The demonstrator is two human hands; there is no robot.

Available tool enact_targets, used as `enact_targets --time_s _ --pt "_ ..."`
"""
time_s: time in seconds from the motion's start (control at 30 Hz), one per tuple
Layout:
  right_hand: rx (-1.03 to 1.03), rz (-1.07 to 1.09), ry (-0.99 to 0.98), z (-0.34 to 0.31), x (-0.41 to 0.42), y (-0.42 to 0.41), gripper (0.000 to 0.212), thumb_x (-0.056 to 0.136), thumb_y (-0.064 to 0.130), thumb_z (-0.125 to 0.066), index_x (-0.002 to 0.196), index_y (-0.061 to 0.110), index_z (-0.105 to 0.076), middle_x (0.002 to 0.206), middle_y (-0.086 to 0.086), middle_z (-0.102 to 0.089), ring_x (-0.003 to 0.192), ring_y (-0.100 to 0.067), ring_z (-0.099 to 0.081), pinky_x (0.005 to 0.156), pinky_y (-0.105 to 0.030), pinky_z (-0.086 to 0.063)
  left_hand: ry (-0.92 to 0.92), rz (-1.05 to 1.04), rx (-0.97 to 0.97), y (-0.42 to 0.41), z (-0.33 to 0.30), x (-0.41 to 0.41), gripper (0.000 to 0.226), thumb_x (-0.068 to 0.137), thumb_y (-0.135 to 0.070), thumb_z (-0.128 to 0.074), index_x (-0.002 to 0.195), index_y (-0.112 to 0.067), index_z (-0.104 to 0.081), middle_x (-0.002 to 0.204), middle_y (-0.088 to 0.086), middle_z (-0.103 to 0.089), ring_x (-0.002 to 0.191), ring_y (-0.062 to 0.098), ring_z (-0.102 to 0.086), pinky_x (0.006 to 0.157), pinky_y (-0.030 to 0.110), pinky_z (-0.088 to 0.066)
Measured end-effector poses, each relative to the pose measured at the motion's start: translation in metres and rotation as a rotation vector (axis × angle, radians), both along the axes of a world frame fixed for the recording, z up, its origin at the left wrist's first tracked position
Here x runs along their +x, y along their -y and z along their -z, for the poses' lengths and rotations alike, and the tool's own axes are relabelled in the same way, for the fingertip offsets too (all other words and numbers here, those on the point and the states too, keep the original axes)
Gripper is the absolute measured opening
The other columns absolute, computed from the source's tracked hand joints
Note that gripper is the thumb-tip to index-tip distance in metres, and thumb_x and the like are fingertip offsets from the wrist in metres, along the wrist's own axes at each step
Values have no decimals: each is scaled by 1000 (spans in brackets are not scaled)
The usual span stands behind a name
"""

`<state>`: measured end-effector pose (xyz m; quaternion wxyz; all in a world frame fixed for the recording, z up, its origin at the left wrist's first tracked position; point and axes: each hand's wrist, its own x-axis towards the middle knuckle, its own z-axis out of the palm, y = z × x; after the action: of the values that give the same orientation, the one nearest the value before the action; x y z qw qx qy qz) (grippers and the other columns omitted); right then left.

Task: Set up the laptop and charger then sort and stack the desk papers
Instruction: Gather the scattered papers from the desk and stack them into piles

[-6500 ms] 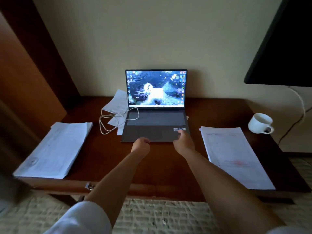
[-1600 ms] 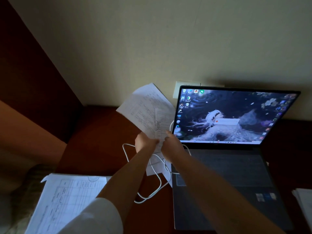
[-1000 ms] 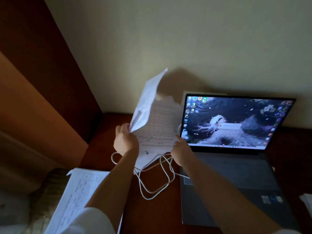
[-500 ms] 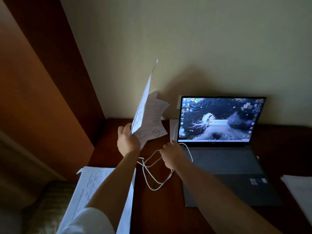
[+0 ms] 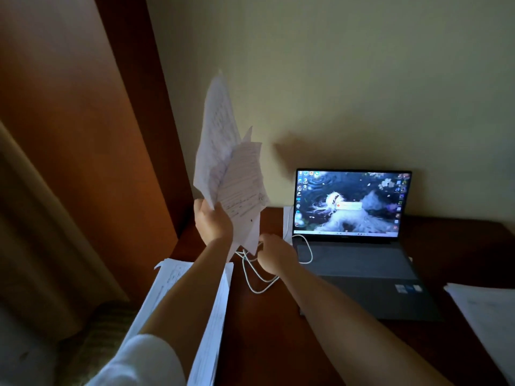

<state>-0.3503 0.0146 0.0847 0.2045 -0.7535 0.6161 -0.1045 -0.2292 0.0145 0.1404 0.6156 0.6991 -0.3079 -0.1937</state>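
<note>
Above desk point(image 5: 278, 344), left hand point(image 5: 213, 222) raised papers point(image 5: 228, 174) higher.

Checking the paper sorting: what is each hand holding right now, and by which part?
The left hand grips loose sheets by their bottom edge, raised upright. The right hand is on the white cable; its grip cannot be told.

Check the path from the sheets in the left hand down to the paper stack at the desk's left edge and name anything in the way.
Only the person's own left forearm lies across the left stack. The left hand holds the loose sheets raised above the desk. The white cable lies right of the stack, at the right hand, apparently off the path.
</note>
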Motion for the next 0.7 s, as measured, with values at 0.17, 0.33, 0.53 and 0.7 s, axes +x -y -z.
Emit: enact_targets --time_s 0.17,0.33,0.53,0.7 --pt "91 206 497 -9 -5 -42 33 93 13 -43 119 4 -60 122 -14 -61 112 -29 -56 90 -33 -44 -45 -34 24 -51 3 -5 23 91 -9 -55 113 -4 -58 107 7 -63 98 26 -62 87 40 -53" --pt "340 484 861 8 -5 -79 20 90 20 -47 96 6 -60 94 -15 -62 79 -24 -56 67 -32 -45 -308 -69 92 -120 25 -13 18 87 -8 -66 99 -1 -55 94 10 -59 90 25 -61 80 32 -50" --pt "309 794 880 37 -5 -114 30 90 22 -58 112 3 -59 107 -11 -65 96 -29 -64 84 -40 -55 -315 68 265 -175 76 19 28 83 -13 -72 104 2 -61 96 15 -65 84 26 -61 73 31 -49" --pt "138 767 612 43 -14 -129 36 95 4 -40 129 1 -51 132 -18 -54 120 -35 -52 97 -38 -44 -238 211 423 -193 104 61 33 83 -15 -72 109 1 -60 96 13 -65 82 28 -62 70 34 -51"
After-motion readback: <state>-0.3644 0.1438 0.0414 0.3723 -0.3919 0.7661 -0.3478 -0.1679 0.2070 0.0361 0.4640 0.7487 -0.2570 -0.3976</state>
